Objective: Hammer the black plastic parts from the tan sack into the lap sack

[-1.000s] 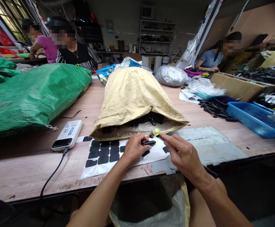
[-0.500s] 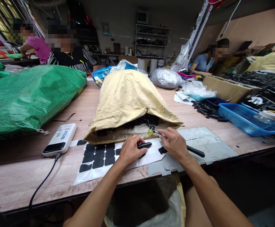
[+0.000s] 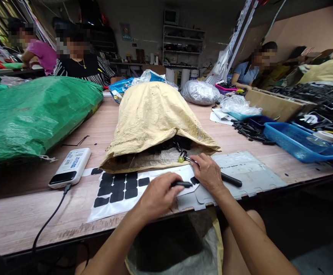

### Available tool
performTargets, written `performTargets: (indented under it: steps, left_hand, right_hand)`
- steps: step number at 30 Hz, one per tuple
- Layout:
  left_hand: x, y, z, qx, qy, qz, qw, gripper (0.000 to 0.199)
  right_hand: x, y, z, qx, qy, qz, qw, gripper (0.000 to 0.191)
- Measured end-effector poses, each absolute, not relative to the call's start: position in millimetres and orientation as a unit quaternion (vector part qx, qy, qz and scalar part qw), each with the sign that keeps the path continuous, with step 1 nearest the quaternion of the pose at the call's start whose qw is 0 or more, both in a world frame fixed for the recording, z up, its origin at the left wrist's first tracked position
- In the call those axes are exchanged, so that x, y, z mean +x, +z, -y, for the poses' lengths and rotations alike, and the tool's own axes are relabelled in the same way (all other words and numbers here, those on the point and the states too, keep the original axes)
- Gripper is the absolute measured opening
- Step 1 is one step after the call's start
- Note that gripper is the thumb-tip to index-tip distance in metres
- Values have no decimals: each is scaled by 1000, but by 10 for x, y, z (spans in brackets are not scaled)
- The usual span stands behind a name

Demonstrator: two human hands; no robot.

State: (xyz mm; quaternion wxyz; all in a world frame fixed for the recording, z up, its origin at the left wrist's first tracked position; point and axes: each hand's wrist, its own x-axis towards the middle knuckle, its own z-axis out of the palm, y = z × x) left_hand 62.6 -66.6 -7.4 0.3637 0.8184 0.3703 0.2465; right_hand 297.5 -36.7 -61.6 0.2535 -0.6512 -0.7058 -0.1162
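Thumb and forefinger of a worker's left hand [image 3: 161, 193] pinch a slim black piece [image 3: 186, 184], its free end pointing right and its long axis roughly in line with the front edge of the counter [image 3: 17, 215]. The fingers of the right hand [image 3: 210, 172] are wrapped around a small hammer [image 3: 231, 179]; its yellow-faced head lies at the far left, by the sack's mouth, while the black handle slants back toward the near right, over a gray panel [image 3: 249, 168]. Whether the black piece touches anything beneath it cannot be told.

Below the left hand, a white sheet [image 3: 102, 213] of rounded black patches runs close to the counter's edge. Just beyond both hands, a yellow sack [image 3: 157, 118] opens toward the worker, hemming in the far side. Wood-grain surface stretches between the sack and a blue tray [image 3: 304, 151] on the right, and in a strip leftward between a white device [image 3: 71, 166] and the front edge. A green bag [image 3: 43, 114] fills the far left.
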Motion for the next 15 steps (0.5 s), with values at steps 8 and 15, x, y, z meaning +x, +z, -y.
performTargets:
  steps: [8,15]
  left_hand:
    - [624,-793,1470,773,11,-429,467,30]
    - [600,-1792,1477,730,-35,-543,414,44]
  right_hand:
    - [2961,-613,378,-652,-113,704,256,22]
    - [2960,-608,375,-654,-103,704,257,22]
